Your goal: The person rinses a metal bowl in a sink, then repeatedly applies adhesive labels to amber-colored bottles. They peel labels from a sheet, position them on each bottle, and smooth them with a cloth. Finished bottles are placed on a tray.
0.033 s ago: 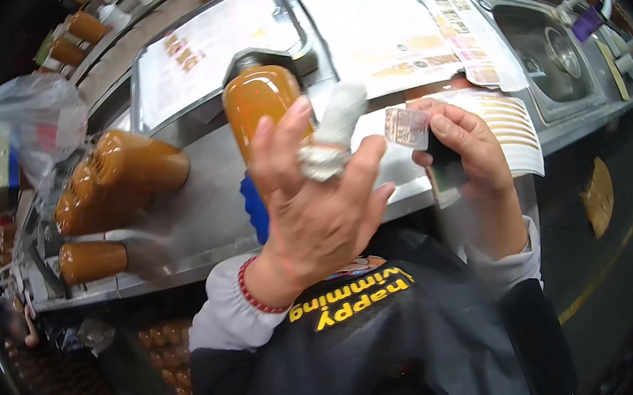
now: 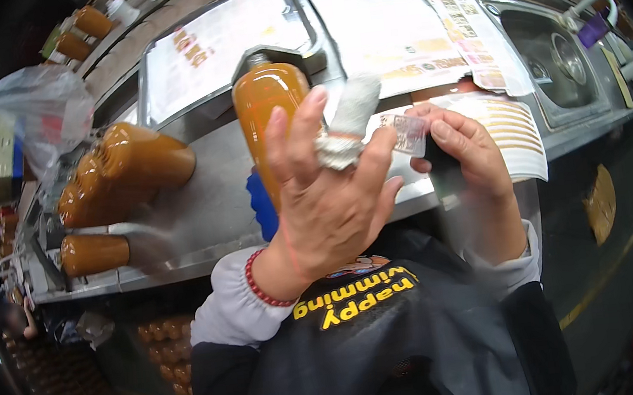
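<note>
My right hand (image 2: 474,140) pinches a small clear printed sheet (image 2: 408,137) between thumb and fingertips. Its left edge is beside the index fingertip of my left hand (image 2: 333,203); whether they touch I cannot tell. The left hand's fingers are spread, and one is wrapped in white cloth (image 2: 355,107). Behind that hand a glossy brown bottle-shaped piece (image 2: 263,102) leans with its narrow end in a dark holder (image 2: 292,54). A blue item (image 2: 261,205) shows beside the brown piece, partly hidden.
Several glossy brown vessels (image 2: 136,159) stand at the left of the metal bench (image 2: 203,234). A tray with a white printed sheet (image 2: 220,41), more printed sheets (image 2: 382,18) and a striped sheet (image 2: 508,129) lie farther back. A sink (image 2: 550,54) is at the right.
The view has shifted slightly. The small clear sheet has tilted, and its left edge is closer to my left index fingertip.
</note>
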